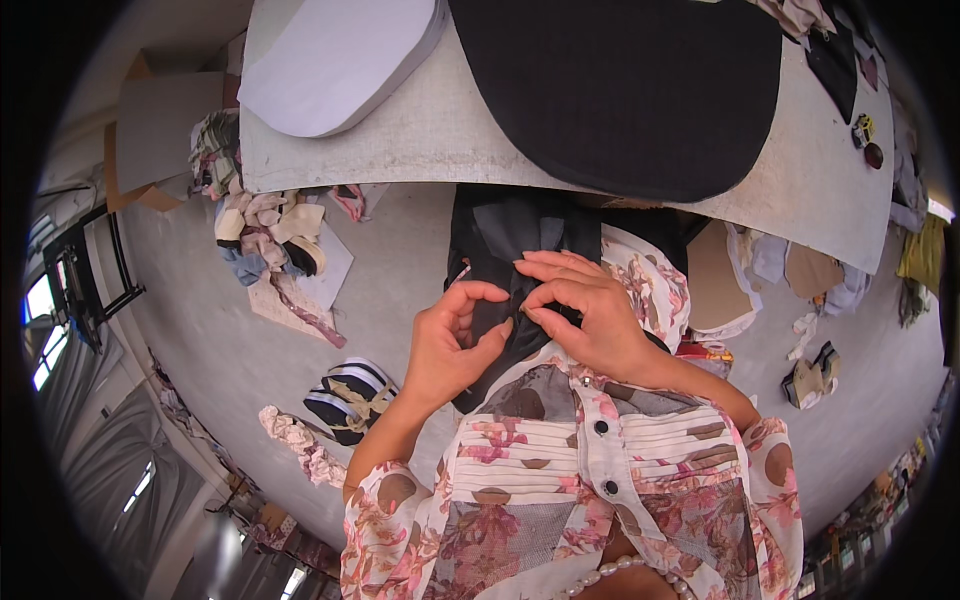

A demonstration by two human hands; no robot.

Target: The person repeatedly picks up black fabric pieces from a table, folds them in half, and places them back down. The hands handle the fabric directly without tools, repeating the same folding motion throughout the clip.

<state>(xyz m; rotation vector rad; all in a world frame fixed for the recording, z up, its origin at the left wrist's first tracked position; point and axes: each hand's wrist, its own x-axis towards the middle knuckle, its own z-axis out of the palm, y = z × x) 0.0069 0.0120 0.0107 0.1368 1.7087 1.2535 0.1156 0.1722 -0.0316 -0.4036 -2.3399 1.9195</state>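
Note:
Black cloth (480,240) lies gathered over my lap, below the table's near edge. My left hand (450,340) is curled closed at its left side, with thumb and forefinger at a narrow fold. A thin, light-and-red tip (461,272) sticks out beside the left forefinger; what it belongs to is hidden. Across from it, my right hand (585,305) pinches the same fold, its other fingers stretched over the cloth. The two hands are close together but apart. A dark grey cloth piece (520,228) rests on the black cloth just beyond the fingers.
Ahead stands a pale table (400,160) bearing a white stack of cut sheets (335,65) and a large black rounded panel (630,100). Fabric scraps (270,235) lie on the floor at left, with striped slippers (350,400) nearer. More scraps (810,380) lie at right.

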